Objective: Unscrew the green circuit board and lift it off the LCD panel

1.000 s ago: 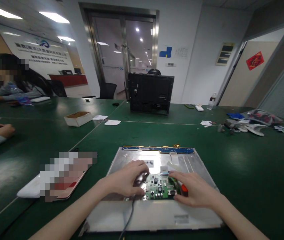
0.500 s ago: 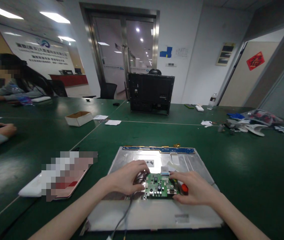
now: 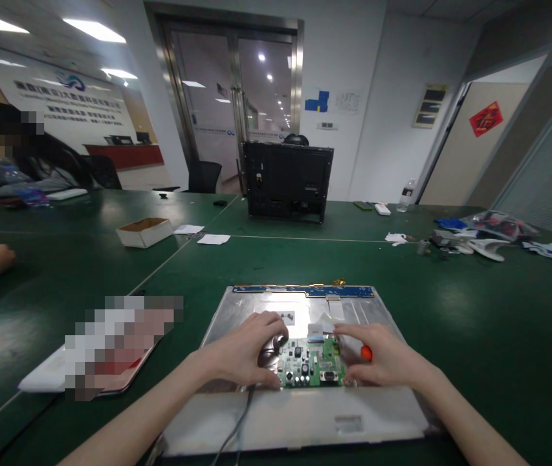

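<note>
Circuit board (image 3: 309, 362) lies on the display panel (image 3: 299, 414), between left hand (image 3: 249, 348) and right hand (image 3: 381, 357), both spread at its sides; pinching cannot be confirmed. Placement appears done, fastening unverified.

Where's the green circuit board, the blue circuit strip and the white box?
Green circuit board (image 3: 311, 362), head view: its middle.
Blue circuit strip (image 3: 305, 291), head view: its middle.
White box (image 3: 156, 235), head view: its outer wall.

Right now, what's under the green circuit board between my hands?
The green circuit board lies over a silver panel, whose surface shows beyond the board's far edge. Whatever is directly beneath the board is covered, so I can't tell.
</note>
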`<state>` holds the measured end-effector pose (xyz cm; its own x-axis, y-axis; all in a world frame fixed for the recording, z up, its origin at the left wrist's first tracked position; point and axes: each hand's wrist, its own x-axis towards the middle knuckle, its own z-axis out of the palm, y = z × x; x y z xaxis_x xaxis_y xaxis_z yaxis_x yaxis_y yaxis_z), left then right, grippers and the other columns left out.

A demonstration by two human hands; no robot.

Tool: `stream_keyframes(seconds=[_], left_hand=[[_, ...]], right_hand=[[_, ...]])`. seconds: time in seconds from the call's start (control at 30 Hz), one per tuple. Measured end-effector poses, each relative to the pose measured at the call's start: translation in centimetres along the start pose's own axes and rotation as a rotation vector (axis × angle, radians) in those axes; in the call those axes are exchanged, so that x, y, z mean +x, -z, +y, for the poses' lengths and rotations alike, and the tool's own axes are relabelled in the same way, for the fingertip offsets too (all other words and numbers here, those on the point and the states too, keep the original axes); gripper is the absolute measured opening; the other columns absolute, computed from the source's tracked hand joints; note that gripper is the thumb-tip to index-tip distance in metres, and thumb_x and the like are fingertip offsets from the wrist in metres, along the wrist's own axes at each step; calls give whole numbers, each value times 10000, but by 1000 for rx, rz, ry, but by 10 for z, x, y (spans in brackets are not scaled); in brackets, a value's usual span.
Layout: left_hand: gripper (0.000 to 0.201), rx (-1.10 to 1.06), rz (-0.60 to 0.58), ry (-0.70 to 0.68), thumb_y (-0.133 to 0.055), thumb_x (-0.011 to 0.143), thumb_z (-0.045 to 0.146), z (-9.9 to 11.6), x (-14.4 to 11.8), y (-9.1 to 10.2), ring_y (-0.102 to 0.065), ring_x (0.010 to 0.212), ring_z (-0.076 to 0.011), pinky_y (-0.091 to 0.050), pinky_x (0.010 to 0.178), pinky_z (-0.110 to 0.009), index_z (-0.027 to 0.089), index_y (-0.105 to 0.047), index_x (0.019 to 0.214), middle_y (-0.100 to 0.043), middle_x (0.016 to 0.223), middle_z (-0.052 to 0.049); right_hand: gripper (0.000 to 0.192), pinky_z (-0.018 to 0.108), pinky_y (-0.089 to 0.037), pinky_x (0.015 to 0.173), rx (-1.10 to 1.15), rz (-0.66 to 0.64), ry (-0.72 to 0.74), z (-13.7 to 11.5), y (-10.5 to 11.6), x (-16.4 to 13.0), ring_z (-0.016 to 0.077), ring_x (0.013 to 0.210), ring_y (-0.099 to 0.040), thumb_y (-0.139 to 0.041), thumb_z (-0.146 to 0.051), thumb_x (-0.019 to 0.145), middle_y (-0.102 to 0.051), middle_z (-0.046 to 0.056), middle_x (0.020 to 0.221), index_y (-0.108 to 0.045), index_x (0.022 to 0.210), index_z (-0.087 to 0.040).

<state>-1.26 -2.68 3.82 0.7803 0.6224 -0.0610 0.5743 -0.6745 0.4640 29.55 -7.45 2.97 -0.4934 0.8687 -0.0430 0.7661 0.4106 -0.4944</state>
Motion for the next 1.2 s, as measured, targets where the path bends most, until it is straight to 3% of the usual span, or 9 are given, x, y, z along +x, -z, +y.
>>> stream_keyframes(seconds=[0.33,0.6,0.9,1.0,1.1,1.2], left_hand=[[601,-28,-1,-19,-800,660,429,-6,0,-5,-455,1123,-325,-414,959,-460,249,-529,1166,-482,1233,-79],[580,-24,-23,-15,-709,759,465,-7,-1,-9,-392,1229,-353,-332,1045,-554,268,-472,1250,-447,1338,-94],[552,-8,-7,-3,-726,749,422,-4,-1,-9,-373,1256,-361,-338,1046,-549,265,-487,1221,-442,1346,-93],[578,-30,-15,11,-749,722,412,-5,0,-8,-384,1241,-353,-365,1025,-520,262,-483,1213,-438,1346,-89],[473,-59,68,1,-716,760,379,-9,2,-7,-465,1134,-298,-422,957,-439,233,-493,1151,-498,1241,-84],[275,-36,224,42,-599,859,376,-17,5,-6,-520,1006,-258,-441,898,-405,204,-504,1052,-553,1087,-72]], right_hand=[[724,528,-384,1021,6,-65,-2,2,-2,1,350,1244,-505,-734,-504,717,-473,106,1457,-532,1364,-249],[725,535,-388,1016,10,-59,26,1,-3,0,342,1239,-510,-730,-469,726,-456,101,1470,-506,1384,-262],[704,549,-395,1012,28,-80,-5,2,-2,-1,346,1254,-494,-708,-472,745,-443,74,1483,-497,1389,-283],[552,516,-393,1033,54,15,2,3,3,-1,314,1252,-510,-642,-389,812,-514,86,1425,-559,1337,-239],[387,478,-426,1011,80,210,6,7,12,-2,274,1171,-582,-530,-293,865,-619,85,1309,-647,1226,-220],[365,357,-540,746,140,446,26,15,22,-6,211,821,-685,-454,-209,831,-729,61,1078,-710,1091,-207]])
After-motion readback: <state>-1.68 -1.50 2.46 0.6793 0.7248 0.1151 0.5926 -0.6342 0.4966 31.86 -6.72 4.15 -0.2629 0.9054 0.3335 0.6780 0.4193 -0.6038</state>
